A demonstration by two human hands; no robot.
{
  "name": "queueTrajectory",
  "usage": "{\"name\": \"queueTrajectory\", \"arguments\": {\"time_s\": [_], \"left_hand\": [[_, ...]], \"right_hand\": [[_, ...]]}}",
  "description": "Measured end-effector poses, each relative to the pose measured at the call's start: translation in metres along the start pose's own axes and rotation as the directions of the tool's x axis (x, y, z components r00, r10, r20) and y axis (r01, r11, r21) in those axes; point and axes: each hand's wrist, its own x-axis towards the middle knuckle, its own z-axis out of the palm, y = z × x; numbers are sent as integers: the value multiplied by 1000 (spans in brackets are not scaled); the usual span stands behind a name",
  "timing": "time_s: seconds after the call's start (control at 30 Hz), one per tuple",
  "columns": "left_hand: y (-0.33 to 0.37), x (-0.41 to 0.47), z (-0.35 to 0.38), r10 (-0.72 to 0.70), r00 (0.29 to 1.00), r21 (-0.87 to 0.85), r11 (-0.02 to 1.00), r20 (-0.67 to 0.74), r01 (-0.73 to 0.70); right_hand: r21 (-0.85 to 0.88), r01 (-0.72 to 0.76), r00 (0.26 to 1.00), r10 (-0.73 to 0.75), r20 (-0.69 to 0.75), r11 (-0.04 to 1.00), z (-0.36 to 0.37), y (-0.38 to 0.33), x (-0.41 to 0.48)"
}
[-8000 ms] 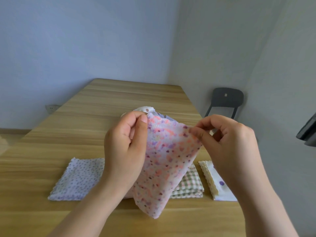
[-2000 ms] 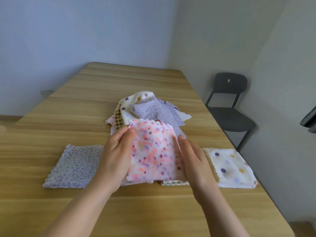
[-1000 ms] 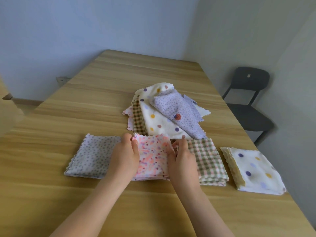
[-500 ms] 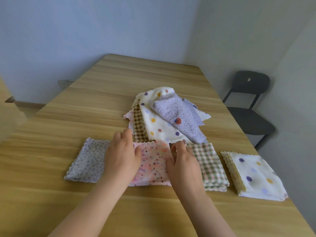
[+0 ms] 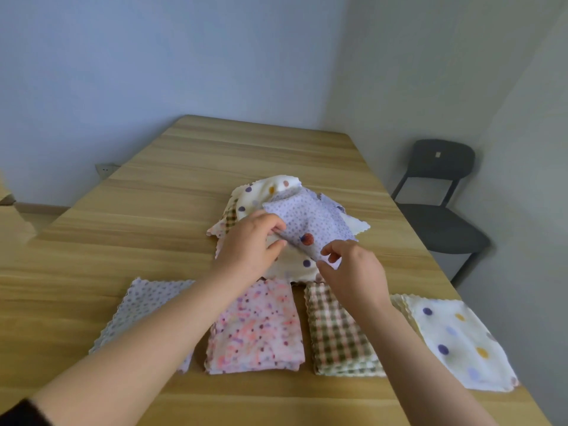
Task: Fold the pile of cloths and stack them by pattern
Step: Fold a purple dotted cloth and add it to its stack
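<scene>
Now, both your hands are out over the loose pile [image 5: 356, 227] of unfolded cloths in the middle of the wooden table [image 5: 147, 216]; your left hand [image 5: 250, 242] has its fingers curled and pinches the left edge of the lilac dotted cloth [image 5: 310, 221] that lies on top; your right hand [image 5: 353, 272] pinches the near corner of the same cloth between thumb and curled fingers. The cloth is rumpled and its near part is lifted slightly off the pile, while its far part rests on the cloths below; a reddish spot shows on it between your two hands. Under it you can see a cream cloth with big dots [image 5: 261, 192], and a strip of checked cloth [image 5: 230, 217] peeks out at the pile's left side.

Nearer to you, four folded stacks lie in a row along the table's front; from left to right: a lilac dotted stack [image 5: 144, 309], partly hidden by your left forearm; a pink speckled stack [image 5: 258, 327]; a green-and-brown checked stack [image 5: 335, 336], crossed by your right forearm; and a cream polka-dot stack [image 5: 455, 336] close to the table's right edge. The stacks sit just beside one another without overlapping.

Beyond the table's right side stands a dark chair [image 5: 439, 192]; a wall socket [image 5: 104, 169] shows low on the left wall.
</scene>
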Motion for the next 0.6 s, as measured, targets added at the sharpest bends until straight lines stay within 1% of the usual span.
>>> {"name": "queueTrajectory", "arguments": {"time_s": [0.1, 0.17, 0.27, 0.37, 0.47, 0.53, 0.6], "left_hand": [[-8, 20, 15, 87, 993, 160, 982, 74, -98], [-13, 27, 25, 111, 984, 244, 959, 138, -142], [-18, 34, 35, 127, 978, 302, 938, 164, -173], [-17, 41, 40, 160, 981, 311, 932, 107, -186], [-14, 47, 37, 226, 974, 280, 934, 24, -223], [-9, 49, 33, 266, 963, 275, 930, -46, -244], [-1, 49, 25, 277, 954, 248, 938, -116, -242]], "right_hand": [[-60, 12, 999, -10, 40, 998, 7, 1, 11], [-105, 18, 998, -12, 61, 994, 13, 2, 17], [-134, 22, 999, -15, 49, 991, 20, 5, 27], [-119, 39, 999, -37, 12, 992, 23, 9, 35], [-53, 48, 995, -52, -79, 997, 20, 13, 40], [27, 56, 985, -50, -168, 998, 13, 14, 40], [183, 53, 974, -10, -224, 982, -2, 11, 36]]}}
